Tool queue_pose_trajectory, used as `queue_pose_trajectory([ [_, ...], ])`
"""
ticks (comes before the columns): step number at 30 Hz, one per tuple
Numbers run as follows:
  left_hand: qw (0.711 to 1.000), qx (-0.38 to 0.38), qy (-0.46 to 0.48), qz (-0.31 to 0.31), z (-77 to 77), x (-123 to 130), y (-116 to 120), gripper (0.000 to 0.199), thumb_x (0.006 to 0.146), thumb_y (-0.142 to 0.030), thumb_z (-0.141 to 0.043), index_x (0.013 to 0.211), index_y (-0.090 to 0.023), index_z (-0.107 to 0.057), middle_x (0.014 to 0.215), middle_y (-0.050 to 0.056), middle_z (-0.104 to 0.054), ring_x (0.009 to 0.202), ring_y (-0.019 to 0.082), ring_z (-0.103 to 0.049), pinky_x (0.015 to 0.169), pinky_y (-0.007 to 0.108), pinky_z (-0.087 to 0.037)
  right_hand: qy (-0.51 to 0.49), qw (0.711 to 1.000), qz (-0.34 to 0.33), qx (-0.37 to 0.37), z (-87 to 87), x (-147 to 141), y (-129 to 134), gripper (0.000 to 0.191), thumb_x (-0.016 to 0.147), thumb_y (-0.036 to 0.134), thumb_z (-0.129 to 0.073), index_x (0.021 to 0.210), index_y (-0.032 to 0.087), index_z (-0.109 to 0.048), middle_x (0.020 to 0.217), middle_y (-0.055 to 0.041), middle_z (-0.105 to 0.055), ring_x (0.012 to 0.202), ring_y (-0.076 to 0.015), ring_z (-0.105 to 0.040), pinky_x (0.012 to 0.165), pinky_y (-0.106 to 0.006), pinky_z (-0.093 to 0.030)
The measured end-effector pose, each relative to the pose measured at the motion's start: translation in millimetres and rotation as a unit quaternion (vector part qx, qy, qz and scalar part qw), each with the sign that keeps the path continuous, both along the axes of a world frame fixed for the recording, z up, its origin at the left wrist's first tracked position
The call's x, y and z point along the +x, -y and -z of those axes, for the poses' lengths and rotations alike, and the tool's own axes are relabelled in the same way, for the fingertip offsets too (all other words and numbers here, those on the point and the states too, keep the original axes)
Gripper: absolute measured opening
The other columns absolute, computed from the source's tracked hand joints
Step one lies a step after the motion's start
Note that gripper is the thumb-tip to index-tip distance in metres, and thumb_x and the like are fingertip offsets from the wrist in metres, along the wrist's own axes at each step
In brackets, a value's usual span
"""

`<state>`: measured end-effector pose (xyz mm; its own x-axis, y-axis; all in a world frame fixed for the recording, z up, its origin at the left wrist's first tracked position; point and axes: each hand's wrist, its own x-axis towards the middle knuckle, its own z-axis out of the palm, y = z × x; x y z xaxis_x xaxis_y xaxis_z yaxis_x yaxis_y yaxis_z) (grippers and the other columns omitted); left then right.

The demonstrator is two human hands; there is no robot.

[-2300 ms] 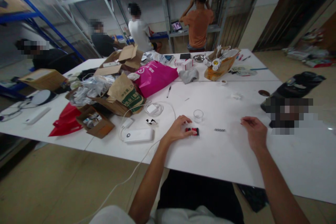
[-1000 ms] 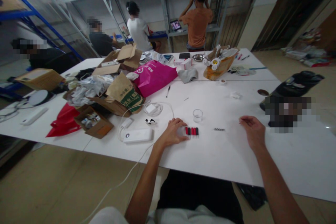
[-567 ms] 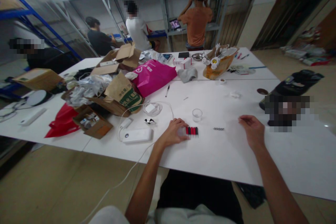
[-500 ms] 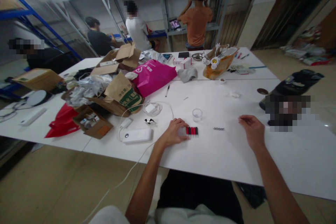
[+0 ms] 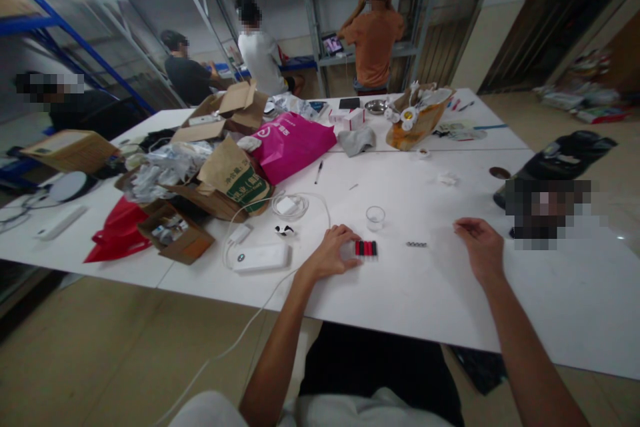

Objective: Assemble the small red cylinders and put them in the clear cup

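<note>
My left hand (image 5: 336,253) rests on the table with fingers and thumb curved around the left end of a small clear case (image 5: 374,258). Several red and black cylinders (image 5: 367,249) stand in a row in it. My right hand (image 5: 479,240) lies farther right, its thumb and fingertips pinched together; anything between them is too small to make out. Between my hands lies a short dark patterned strip (image 5: 417,245), touched by neither. A clear round cup (image 5: 375,218) stands just behind the case.
A white power bank (image 5: 263,258) and coiled white cable (image 5: 300,208) lie left of my left hand. Beyond are cardboard boxes (image 5: 183,240), a paper bag (image 5: 237,177) and a pink bag (image 5: 295,147). A dark bag (image 5: 560,160) stands at right. Several people sit at the back shelves.
</note>
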<state>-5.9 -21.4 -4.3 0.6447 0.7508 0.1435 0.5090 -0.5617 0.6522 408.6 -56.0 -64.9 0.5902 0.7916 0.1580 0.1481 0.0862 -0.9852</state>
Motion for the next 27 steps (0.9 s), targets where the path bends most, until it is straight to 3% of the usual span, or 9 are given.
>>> queue_pose_trajectory([
  [17, 1.000, 0.001, -0.001, 0.006, 0.4, 2.3, -2.0, 0.055, 0.082, -0.043, -0.093, 0.129, -0.026, -0.070, 0.130, 0.009, -0.066, 0.125, 0.032, -0.060, 0.120, 0.051, -0.040, 0.024, 1.000, 0.000, 0.007, 1.6, 0.2, -1.3, 0.032, 0.074, 0.040, -0.089, 0.097, 0.020, -0.076, 0.093, -0.0054, -0.077, 0.086, -0.0225, -0.071, 0.091, -0.045, -0.061],
  [21, 1.000, 0.002, 0.004, 0.002, -0.2, 3.2, -1.8, 0.056, 0.082, -0.045, -0.094, 0.129, -0.025, -0.071, 0.130, 0.011, -0.066, 0.124, 0.033, -0.059, 0.117, 0.052, -0.042, 0.062, 0.998, 0.010, 0.025, -9.5, -6.2, 3.6, 0.031, 0.082, 0.043, -0.085, 0.100, 0.021, -0.074, 0.095, -0.0057, -0.075, 0.085, -0.0227, -0.069, 0.089, -0.045, -0.060],
  [24, 1.000, -0.002, 0.005, -0.010, 0.1, 1.2, -0.2, 0.058, 0.081, -0.046, -0.094, 0.130, -0.026, -0.071, 0.130, 0.011, -0.065, 0.124, 0.033, -0.059, 0.115, 0.053, -0.043, 0.135, 0.989, 0.002, 0.054, -27.3, -30.3, 18.0, 0.023, 0.088, 0.039, -0.083, 0.100, 0.023, -0.072, 0.100, -0.0059, -0.073, 0.090, -0.0233, -0.067, 0.096, -0.045, -0.057],
  [27, 1.000, 0.002, 0.005, -0.017, 1.8, -1.8, 1.3, 0.058, 0.082, -0.047, -0.093, 0.131, -0.028, -0.071, 0.130, 0.011, -0.064, 0.124, 0.033, -0.059, 0.117, 0.054, -0.042, 0.315, 0.934, -0.125, 0.110, -41.5, -71.1, 34.6, 0.016, 0.095, 0.033, -0.079, 0.107, 0.025, -0.071, 0.105, -0.0083, -0.073, 0.097, -0.0265, -0.068, 0.093, -0.045, -0.057],
])
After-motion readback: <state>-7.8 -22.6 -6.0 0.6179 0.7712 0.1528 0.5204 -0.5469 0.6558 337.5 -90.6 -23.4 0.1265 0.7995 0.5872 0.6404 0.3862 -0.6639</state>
